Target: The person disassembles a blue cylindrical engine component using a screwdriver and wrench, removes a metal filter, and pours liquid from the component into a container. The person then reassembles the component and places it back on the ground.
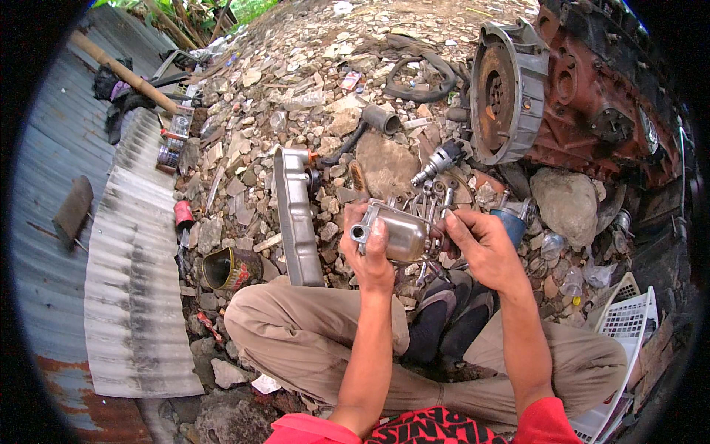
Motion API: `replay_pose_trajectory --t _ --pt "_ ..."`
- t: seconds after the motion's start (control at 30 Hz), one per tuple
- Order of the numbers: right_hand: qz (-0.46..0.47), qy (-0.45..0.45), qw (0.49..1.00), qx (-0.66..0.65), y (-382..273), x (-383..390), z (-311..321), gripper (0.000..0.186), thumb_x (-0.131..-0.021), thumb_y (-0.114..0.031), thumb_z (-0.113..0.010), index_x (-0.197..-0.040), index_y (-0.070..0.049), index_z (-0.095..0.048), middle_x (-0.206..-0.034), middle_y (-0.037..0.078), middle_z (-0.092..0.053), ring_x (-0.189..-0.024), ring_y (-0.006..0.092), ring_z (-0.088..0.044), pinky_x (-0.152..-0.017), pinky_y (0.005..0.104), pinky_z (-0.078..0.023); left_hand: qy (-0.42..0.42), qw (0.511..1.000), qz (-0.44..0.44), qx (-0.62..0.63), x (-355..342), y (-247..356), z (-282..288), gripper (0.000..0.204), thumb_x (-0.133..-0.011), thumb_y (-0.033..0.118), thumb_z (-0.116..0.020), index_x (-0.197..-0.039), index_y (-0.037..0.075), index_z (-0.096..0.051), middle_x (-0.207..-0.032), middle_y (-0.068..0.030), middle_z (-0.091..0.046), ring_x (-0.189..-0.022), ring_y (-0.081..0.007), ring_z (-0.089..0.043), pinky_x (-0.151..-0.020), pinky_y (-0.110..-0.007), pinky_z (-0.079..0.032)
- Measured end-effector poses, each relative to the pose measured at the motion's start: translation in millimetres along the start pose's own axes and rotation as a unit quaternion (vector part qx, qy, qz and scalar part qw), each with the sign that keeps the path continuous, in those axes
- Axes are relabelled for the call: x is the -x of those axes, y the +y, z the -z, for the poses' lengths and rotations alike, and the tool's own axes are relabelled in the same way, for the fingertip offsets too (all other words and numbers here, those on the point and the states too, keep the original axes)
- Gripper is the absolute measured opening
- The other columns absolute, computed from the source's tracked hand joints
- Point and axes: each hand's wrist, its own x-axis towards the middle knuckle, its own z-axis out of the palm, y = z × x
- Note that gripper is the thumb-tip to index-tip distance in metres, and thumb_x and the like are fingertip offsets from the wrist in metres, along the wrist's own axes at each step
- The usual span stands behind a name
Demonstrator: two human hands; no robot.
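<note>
My left hand (370,251) is wrapped round the metal head of a glass-bowl fuel filter (408,234), which lies sideways above my lap. A round port shows at its left end, and the bowl is clear with a brownish tint. At the bowl's right end, the fingers of my right hand (484,250) are pinched together beside the thin metal frame; the small part between them is hidden. Several metal wrenches (430,194) lie on the stones just beyond. Near them rests a silver-and-black distributor-like part (438,163).
A rusty engine block (603,111) with a round bell housing (510,89) stands at the right. A silver valve cover (298,222) stands left of my hands, near an open tin can (231,268). White plastic baskets (625,318) are at the right. Rubble covers the ground.
</note>
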Motion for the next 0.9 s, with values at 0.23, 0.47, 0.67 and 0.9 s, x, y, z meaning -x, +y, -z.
replay_pose_trajectory --t 0.23,0.47,0.67,0.9 --pt "-0.014 -0.018 1.000 0.021 -5 1 -2 0.034 -0.103 -0.025 -0.050 -0.088 0.003 -0.064 -0.070 0.000 -0.057 -0.063 0.0056 -0.051 -0.057 0.0233 -0.042 0.004 0.997 -0.051 -0.052 -3 4 1 0.050 -0.080 0.042 -0.060 -0.093 -0.006 -0.060 -0.093 -0.0161 -0.058 -0.101 -0.0307 -0.053 -0.100 -0.044 -0.036" --pt "-0.044 -0.077 0.994 0.056 -5 0 1 0.033 -0.100 -0.026 -0.055 -0.091 0.004 -0.065 -0.070 0.000 -0.059 -0.065 0.0062 -0.053 -0.059 0.0240 -0.044 0.002 0.995 -0.061 -0.076 -4 4 0 0.049 -0.079 0.041 -0.060 -0.094 -0.006 -0.061 -0.094 -0.0166 -0.059 -0.102 -0.0316 -0.053 -0.100 -0.045 -0.036" --pt "-0.080 -0.147 0.984 -0.053 0 2 -3 0.034 -0.094 -0.030 -0.066 -0.093 0.005 -0.067 -0.071 -0.005 -0.053 -0.067 0.0040 -0.044 -0.057 0.0243 -0.037 -0.044 0.994 -0.083 -0.058 -10 -6 11 0.054 -0.075 0.046 -0.061 -0.091 -0.005 -0.064 -0.093 -0.0158 -0.059 -0.100 -0.0305 -0.054 -0.096 -0.042 -0.038" --pt "-0.058 -0.099 0.993 0.025 -12 12 -21 0.029 -0.093 -0.027 -0.066 -0.093 0.003 -0.068 -0.073 -0.004 -0.056 -0.067 0.0039 -0.045 -0.057 0.0255 -0.039 -0.063 0.997 -0.031 -0.026 -16 -1 19 0.056 -0.075 0.048 -0.061 -0.092 -0.005 -0.064 -0.093 -0.0153 -0.058 -0.097 -0.0285 -0.054 -0.091 -0.039 -0.039"
